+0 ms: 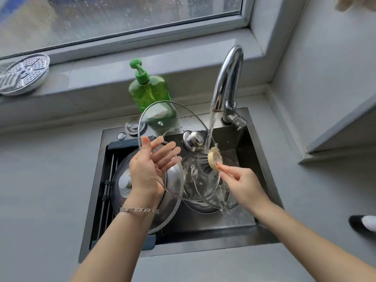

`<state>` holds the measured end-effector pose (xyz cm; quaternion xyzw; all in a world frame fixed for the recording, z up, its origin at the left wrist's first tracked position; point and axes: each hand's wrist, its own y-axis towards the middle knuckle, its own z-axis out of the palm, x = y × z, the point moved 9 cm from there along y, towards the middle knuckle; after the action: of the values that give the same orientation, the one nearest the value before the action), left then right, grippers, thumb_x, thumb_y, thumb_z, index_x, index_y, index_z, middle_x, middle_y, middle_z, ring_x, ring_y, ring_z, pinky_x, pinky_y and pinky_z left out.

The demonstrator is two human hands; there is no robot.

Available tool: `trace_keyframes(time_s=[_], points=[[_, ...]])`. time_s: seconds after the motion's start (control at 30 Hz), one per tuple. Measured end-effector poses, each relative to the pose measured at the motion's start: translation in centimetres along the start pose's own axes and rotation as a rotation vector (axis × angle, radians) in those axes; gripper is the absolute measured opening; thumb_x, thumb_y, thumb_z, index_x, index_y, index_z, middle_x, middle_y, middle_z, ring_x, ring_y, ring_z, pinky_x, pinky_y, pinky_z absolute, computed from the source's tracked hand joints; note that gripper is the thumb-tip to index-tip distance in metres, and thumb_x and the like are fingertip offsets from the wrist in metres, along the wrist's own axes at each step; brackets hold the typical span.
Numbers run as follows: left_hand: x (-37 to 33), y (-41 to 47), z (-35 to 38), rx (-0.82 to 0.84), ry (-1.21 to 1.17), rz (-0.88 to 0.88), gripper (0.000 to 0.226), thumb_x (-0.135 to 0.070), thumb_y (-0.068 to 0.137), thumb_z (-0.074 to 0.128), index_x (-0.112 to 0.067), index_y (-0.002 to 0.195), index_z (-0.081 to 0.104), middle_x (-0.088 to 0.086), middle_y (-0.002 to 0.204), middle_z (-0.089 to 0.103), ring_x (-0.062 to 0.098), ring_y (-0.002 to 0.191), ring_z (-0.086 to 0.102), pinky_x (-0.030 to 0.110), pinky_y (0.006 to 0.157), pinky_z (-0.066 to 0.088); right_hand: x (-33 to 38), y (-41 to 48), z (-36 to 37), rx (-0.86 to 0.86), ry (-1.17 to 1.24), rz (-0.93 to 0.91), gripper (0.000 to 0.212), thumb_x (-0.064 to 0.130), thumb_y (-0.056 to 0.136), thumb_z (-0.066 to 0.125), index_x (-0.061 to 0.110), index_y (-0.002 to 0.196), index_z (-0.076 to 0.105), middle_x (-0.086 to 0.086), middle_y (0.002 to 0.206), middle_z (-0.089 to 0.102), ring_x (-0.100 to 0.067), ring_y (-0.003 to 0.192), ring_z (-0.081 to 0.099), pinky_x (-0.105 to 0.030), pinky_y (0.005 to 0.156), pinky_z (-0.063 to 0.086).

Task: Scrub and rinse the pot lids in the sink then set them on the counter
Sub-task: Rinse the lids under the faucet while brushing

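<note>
Risk first: propping the glass lid tilted on edge over the sink with nothing but the flat left hand — fingers straight and spread against the wet glass, curling round nothing — and so inviting a slide down onto the steel lid lying dome-up in the basin just below. Pinching the brush by its pale head with the fingertips of the right hand, working the dark bristles against the glass beside the knob, directly under the stream from the tap. Pushing too hard there, and probably levering the rim off that open palm; likely chipping or cracking glass on metal as a result. Also risking spray over the counter and the soap bottle behind — angling a slick pane under running water. Trusting a light pinch on a wet handle, and possibly dropping the brush as well. Not yet setting any lid on the counter.
</note>
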<state>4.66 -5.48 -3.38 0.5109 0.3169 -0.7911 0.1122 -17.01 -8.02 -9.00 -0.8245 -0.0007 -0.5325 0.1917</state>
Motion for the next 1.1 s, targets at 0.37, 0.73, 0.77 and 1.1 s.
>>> trace_keyframes(time_s=[0.37, 0.73, 0.77, 1.1], points=[[1.8, -1.2, 0.0, -0.022, 0.098, -0.003, 0.043, -0.039, 0.098, 0.037, -0.006, 0.095, 0.064, 0.013, 0.075, 0.073, 0.024, 0.067, 0.071, 0.032, 0.059, 0.058, 9.4, -1.0, 2.4, 0.055, -0.171, -0.298, 0.031, 0.024, 0.092, 0.052, 0.031, 0.122, 0.06, 0.001, 0.114, 0.068, -0.018, 0.1, 0.062, -0.038, 0.087, 0.05], [1.7, -0.9, -1.7, -0.066, 0.044, -0.07, 0.045, -0.046, 0.098, 0.032, -0.012, 0.095, 0.061, 0.008, 0.077, 0.074, 0.019, 0.068, 0.072, 0.03, 0.065, 0.056, 5.7, -2.9, 2.5, 0.105, -0.229, -0.305, 0.031, 0.022, 0.093, 0.052, 0.029, 0.122, 0.06, 0.001, 0.105, 0.07, -0.017, 0.095, 0.062, -0.035, 0.082, 0.05], [1.6, -0.9, -1.6, -0.068, 0.051, -0.065, 0.045, -0.046, 0.098, 0.032, -0.012, 0.095, 0.062, 0.007, 0.077, 0.074, 0.018, 0.066, 0.071, 0.031, 0.066, 0.055, 6.2, -2.8, 2.8, 0.095, -0.241, -0.339, 0.032, 0.022, 0.093, 0.051, 0.029, 0.123, 0.059, 0.0, 0.105, 0.07, -0.019, 0.095, 0.063, -0.036, 0.082, 0.05], [-0.8, -0.3, -3.3, -0.073, -0.179, -0.053, 0.048, -0.045, 0.099, 0.031, -0.006, 0.098, 0.059, 0.016, 0.081, 0.073, 0.031, 0.077, 0.072, 0.042, 0.075, 0.057, 0.0, -3.6, 0.7, 0.061, -0.187, -0.227, 0.035, 0.022, 0.091, 0.056, 0.038, 0.121, 0.051, -0.002, 0.09, 0.071, -0.022, 0.081, 0.065, -0.043, 0.077, 0.054]])
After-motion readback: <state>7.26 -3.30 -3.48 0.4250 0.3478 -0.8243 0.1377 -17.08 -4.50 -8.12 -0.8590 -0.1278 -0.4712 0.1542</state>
